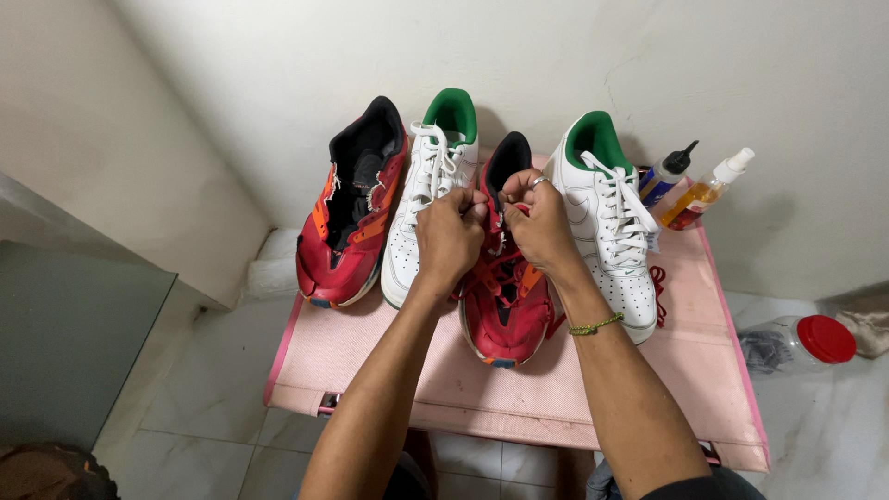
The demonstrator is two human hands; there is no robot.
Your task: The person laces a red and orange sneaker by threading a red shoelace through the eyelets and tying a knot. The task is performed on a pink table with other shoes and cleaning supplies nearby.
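We've got both hands up at the tongue end of the red shoe (505, 296), which sits near the middle of the pink table (463, 384), between two white sneakers. Left hand (448, 236) is curled tight, fingers pinched on the lace; right hand (542, 225) is closed the same way, just beside it. Another red shoe (350, 218) lies far left. Two bottles (690, 190) stand far right, and a red-lidded jar (798, 341) is on the floor.
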